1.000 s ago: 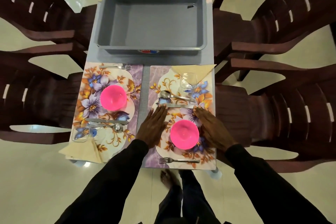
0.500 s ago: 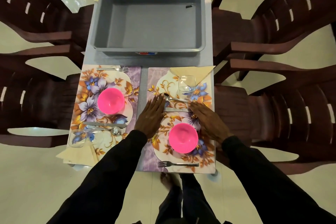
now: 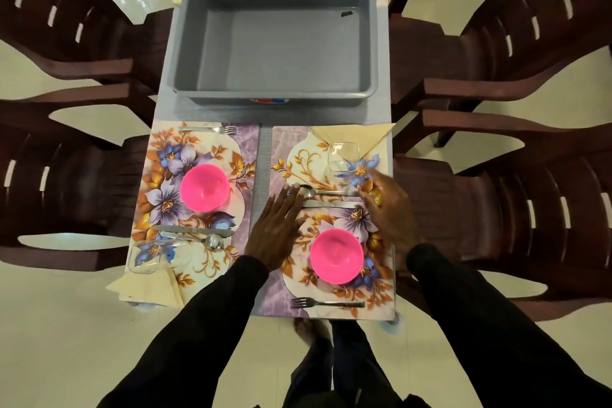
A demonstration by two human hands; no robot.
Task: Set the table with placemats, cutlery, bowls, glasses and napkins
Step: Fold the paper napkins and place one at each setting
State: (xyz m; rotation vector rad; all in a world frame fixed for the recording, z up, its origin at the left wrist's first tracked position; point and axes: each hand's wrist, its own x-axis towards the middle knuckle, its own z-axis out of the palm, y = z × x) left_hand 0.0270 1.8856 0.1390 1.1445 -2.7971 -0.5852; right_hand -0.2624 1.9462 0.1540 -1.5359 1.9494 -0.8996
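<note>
Right, left hand (image 3: pixel 275 225) flat on placemat (image 3: pixel 281 288), fingers straight, tips at spoon (image 3: pixel 318 191) head; right hand (image 3: pixel 392 212), blurred, flat too, by spoon and knife (image 3: pixel 331 205) handles; pink bowl (image 3: pixel 336 255) between them.

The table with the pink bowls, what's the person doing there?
A person is setting the table. On the near right placemat, the left hand touches the spoon at its round end and the right hand is by the handles of spoon and knife, perhaps straightening them. That place already has a pink bowl, glass, napkin and fork. The grey tub is empty.
</note>
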